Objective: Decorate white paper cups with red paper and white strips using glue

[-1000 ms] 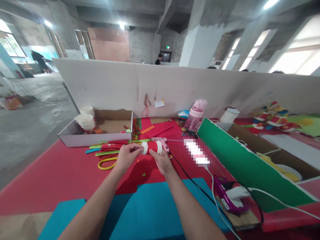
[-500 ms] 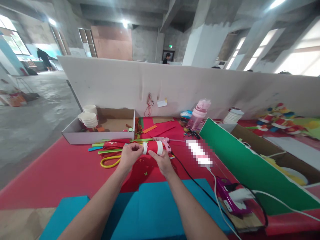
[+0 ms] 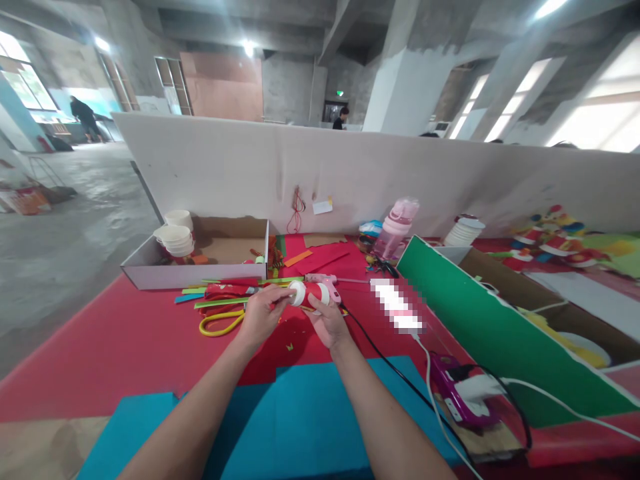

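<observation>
Here, just on the near side of the pink glue gun (image 3: 320, 277), the red-and-white cylinder (image 3: 314, 291) is lying sideways in the air, and the right hand (image 3: 327, 321) is gripping it firmly. The left hand (image 3: 266, 312) is hovering right at its white end, fingertips bunching together; whether they're clasping anything, I cannot tell! Yellow handles (image 3: 216, 334) are resting left of the glue gun, while a pink bottle (image 3: 395, 230) is standing beyond it, to the right.

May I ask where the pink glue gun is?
The pink glue gun lies mid-picture in the head view, on the red tabletop, just beyond the right hand.
</observation>
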Demonstrator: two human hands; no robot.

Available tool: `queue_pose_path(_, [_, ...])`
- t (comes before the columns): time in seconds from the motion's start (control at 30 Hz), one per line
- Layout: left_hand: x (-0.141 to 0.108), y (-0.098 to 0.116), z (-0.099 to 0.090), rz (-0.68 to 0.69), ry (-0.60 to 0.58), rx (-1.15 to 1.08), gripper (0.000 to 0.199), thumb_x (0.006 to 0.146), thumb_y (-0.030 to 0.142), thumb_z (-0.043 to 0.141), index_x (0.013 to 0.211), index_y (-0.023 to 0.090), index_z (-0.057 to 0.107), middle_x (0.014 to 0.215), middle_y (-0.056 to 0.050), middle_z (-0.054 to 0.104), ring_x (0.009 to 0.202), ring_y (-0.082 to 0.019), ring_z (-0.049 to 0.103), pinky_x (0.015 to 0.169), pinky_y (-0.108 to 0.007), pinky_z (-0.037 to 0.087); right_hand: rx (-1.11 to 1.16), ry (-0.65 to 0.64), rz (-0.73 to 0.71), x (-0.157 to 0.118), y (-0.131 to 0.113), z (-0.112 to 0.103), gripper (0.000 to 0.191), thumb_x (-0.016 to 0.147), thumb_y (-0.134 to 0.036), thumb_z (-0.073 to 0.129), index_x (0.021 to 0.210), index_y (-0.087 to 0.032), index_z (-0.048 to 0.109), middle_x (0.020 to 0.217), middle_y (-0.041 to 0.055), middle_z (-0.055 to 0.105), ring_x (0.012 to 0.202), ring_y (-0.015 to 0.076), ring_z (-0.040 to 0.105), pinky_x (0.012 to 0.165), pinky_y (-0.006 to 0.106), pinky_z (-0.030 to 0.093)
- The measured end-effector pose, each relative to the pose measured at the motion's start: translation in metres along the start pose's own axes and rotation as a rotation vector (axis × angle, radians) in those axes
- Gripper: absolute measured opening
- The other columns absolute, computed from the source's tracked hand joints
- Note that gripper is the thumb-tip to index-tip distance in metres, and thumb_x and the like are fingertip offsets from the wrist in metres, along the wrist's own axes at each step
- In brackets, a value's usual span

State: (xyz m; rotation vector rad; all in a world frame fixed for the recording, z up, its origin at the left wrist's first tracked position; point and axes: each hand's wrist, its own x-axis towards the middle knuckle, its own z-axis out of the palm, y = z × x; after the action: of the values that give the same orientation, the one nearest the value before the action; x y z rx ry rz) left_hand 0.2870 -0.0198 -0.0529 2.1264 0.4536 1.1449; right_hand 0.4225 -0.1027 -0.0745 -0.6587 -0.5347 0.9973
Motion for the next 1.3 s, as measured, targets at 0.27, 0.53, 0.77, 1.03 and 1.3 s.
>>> queue_pose_path(0.27, [-0.001,-0.003,-0.005,0.190,-0.107,0.235,0.018,0.088,0.018,0.051,0.088,0.019,0.069,0.086,-0.008,0.068,0.081,-0.017,0.062,0.074,-0.027,0.049,-0.101,-0.033,0.093,0.001,-0.001,-0.007,0.034,0.065,-0.031,0.080,0.094,-0.021,0.067,0.093,0.0026,0.073,0.093,0.0224,0.068,0.085,0.039,0.053])
queue_pose_path(0.53, [0.005,0.002,-0.017,0.188,-0.347,0.331,0.013,0.080,0.008,0.050,0.078,0.017,0.059,0.079,-0.005,0.061,0.071,-0.014,0.054,0.065,-0.023,0.042,-0.150,-0.049,0.222,0.000,0.004,-0.015,0.034,0.065,-0.030,0.081,0.092,-0.014,0.068,0.086,0.0063,0.074,0.087,0.0230,0.069,0.083,0.040,0.053])
queue_pose_path(0.77, [0.004,0.003,-0.019,0.135,-0.369,0.318,0.012,0.076,0.007,0.049,0.074,0.017,0.054,0.074,-0.002,0.056,0.066,-0.013,0.049,0.062,-0.023,0.039,-0.100,0.039,0.177,0.005,0.005,-0.016,0.035,0.063,-0.030,0.082,0.091,-0.017,0.067,0.089,0.0036,0.073,0.085,0.0203,0.069,0.082,0.037,0.052])
queue_pose_path(1.03, [0.005,0.004,-0.024,-0.076,-0.246,0.049,0.013,0.082,0.024,0.055,0.072,0.017,0.056,0.068,-0.001,0.058,0.063,-0.012,0.050,0.059,-0.023,0.040,-0.021,0.060,0.113,0.009,-0.009,-0.024,0.037,0.063,-0.033,0.079,0.096,-0.023,0.065,0.096,0.0025,0.073,0.093,0.0238,0.067,0.076,0.039,0.055])
queue_pose_path(1.3, [0.006,-0.006,-0.028,-0.181,-0.216,-0.115,0.014,0.080,0.027,0.060,0.085,0.015,0.066,0.065,-0.001,0.062,0.057,-0.012,0.053,0.056,-0.022,0.043,-0.690,-0.036,-0.220,-0.004,-0.012,-0.007,0.020,0.071,-0.035,0.074,0.083,-0.019,0.071,0.082,0.0058,0.073,0.078,0.0240,0.068,0.079,0.039,0.053])
